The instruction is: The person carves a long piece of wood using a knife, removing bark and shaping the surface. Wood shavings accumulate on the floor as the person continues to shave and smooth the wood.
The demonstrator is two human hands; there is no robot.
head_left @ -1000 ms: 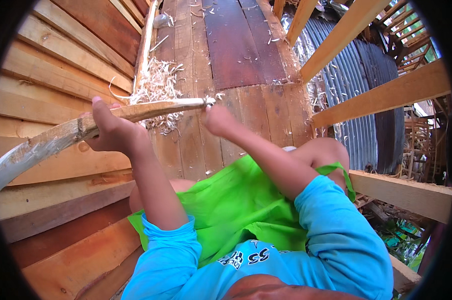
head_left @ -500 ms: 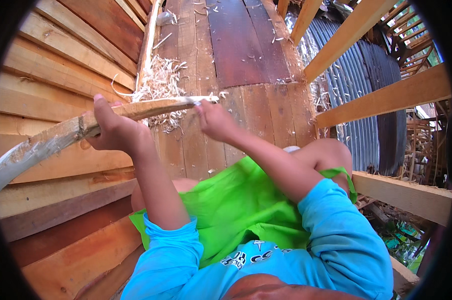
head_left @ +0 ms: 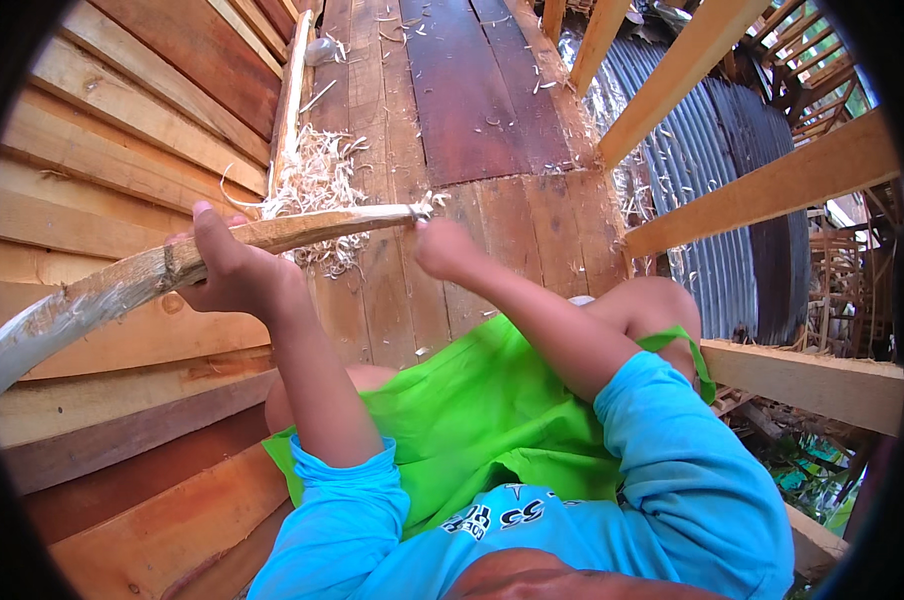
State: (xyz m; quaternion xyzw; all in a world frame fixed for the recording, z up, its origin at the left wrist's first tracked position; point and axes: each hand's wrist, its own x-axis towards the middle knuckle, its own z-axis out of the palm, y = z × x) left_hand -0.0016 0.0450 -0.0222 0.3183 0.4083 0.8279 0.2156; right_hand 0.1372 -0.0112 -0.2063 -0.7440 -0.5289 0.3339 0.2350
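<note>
A long, curved piece of wood [head_left: 317,225] runs from the left rim to the middle of the head view. Its bark is partly stripped, and its thin right end is pale and freshly cut. My left hand [head_left: 240,268] is closed around it, thumb on the upper side. At the thin end my right hand [head_left: 447,248] makes a fist against the wood. Whatever tool it may hold is hidden by the fingers. A small pale curl of shaving [head_left: 431,202] clings to the tip, just above my right fist.
A pile of wood shavings [head_left: 317,180] lies on the plank floor [head_left: 392,300] beside the slatted wall [head_left: 122,160] on my left. Wooden rails [head_left: 752,205] stand at the right, with corrugated metal sheets [head_left: 692,160] beyond them. My legs, in green shorts [head_left: 452,420], are folded below my hands.
My right fist has slid a little to the right and stands at the very tip of the wood. The left hand keeps its hold, and the view has shifted slightly.
</note>
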